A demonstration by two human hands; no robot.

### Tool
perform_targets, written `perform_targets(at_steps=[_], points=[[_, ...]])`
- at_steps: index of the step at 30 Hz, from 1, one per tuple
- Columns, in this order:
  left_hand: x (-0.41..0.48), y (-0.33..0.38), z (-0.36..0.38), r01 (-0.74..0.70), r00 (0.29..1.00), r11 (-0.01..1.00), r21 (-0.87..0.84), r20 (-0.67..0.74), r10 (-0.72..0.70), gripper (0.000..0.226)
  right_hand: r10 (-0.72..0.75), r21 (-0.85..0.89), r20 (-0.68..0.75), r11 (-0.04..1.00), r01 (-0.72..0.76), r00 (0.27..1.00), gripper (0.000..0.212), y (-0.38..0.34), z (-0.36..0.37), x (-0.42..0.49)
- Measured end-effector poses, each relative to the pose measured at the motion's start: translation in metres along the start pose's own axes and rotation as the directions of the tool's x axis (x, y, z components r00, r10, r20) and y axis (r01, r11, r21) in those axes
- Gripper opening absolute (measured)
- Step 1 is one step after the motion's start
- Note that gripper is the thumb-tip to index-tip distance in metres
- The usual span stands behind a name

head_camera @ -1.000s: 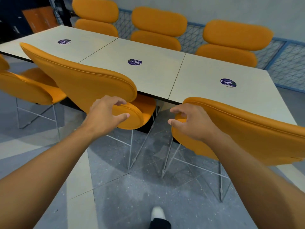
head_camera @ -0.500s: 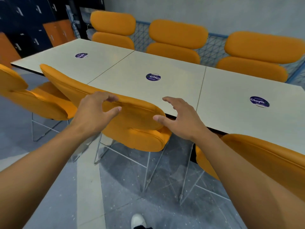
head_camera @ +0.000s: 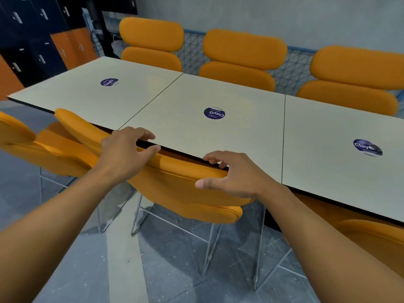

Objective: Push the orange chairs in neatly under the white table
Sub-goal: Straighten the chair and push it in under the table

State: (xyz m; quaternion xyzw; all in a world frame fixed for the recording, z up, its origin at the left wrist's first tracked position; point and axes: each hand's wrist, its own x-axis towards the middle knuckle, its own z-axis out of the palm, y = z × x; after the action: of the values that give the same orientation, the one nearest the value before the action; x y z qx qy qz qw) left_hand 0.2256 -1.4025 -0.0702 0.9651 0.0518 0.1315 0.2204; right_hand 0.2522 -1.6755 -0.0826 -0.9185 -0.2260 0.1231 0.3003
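Head view: left hand (head_camera: 126,152) and right hand (head_camera: 237,174) grip the chair (head_camera: 185,191) back, fingers (head_camera: 145,134) curled over; pushing it in may pinch them against the counter (head_camera: 185,99) edge.

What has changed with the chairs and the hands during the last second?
The right hand let go of the right chair and joined the left hand on the middle chair, which slid forward to the table edge. The far chairs stayed put.
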Motion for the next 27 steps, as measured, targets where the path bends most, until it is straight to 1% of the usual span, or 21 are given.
perform_targets(at_steps=[3, 5, 8, 10, 13, 15, 17, 19, 21, 23, 27], points=[[0.016, -0.020, 0.001, -0.034, 0.998, 0.999, -0.003, 0.057, 0.034, 0.036, 0.063, -0.043, 0.013, 0.997, -0.062, 0.998, 0.072, -0.011, 0.012, 0.006], [0.024, -0.034, 0.000, -0.067, 0.993, 0.998, -0.002, 0.093, 0.067, 0.040, 0.123, -0.126, -0.013, 0.984, -0.124, 0.992, 0.071, -0.018, 0.020, 0.006], [0.034, -0.053, -0.004, -0.128, 0.975, 0.991, 0.026, 0.188, 0.120, 0.063, 0.249, -0.254, -0.095, 0.930, -0.265, 0.964, 0.068, -0.034, 0.030, 0.002], [0.041, -0.067, -0.008, -0.166, 0.957, 0.986, 0.020, 0.243, 0.156, 0.078, 0.320, -0.335, -0.177, 0.870, -0.362, 0.931, 0.070, -0.047, 0.039, -0.001], [0.048, -0.084, -0.015, -0.245, 0.925, 0.969, 0.026, 0.306, 0.226, 0.093, 0.412, -0.418, -0.319, 0.747, -0.517, 0.854, 0.084, -0.066, 0.056, 0.000], [0.052, -0.096, -0.023, -0.291, 0.901, 0.955, 0.057, 0.353, 0.253, 0.103, 0.443, -0.428, -0.405, 0.681, -0.594, 0.800, 0.089, -0.076, 0.072, 0.002], [0.053, -0.106, -0.028, -0.327, 0.878, 0.937, 0.120, 0.406, 0.254, 0.111, 0.443, -0.413, -0.465, 0.657, -0.631, 0.766, 0.092, -0.079, 0.081, 0.004], [0.054, -0.117, -0.027, -0.395, 0.856, 0.897, 0.196, 0.434, 0.282, 0.110, 0.430, -0.381, -0.491, 0.676, -0.631, 0.758, 0.089, -0.079, 0.082, 0.007], [0.054, -0.120, -0.019, -0.439, 0.866, 0.866, 0.240, 0.372, 0.335, 0.097, 0.424, -0.359, -0.483, 0.701, -0.615, 0.766, 0.083, -0.073, 0.076, 0.009], [0.055, -0.116, -0.011, -0.440, 0.882, 0.863, 0.248, 0.303, 0.362, 0.085, 0.432, -0.354, -0.464, 0.709, -0.609, 0.773, 0.079, -0.066, 0.069, 0.011], [0.054, -0.108, -0.001, -0.447, 0.887, 0.861, 0.242, 0.241, 0.393, 0.076, 0.396, -0.372, -0.456, 0.728, -0.575, 0.797, 0.073, -0.049, 0.060, 0.012]])
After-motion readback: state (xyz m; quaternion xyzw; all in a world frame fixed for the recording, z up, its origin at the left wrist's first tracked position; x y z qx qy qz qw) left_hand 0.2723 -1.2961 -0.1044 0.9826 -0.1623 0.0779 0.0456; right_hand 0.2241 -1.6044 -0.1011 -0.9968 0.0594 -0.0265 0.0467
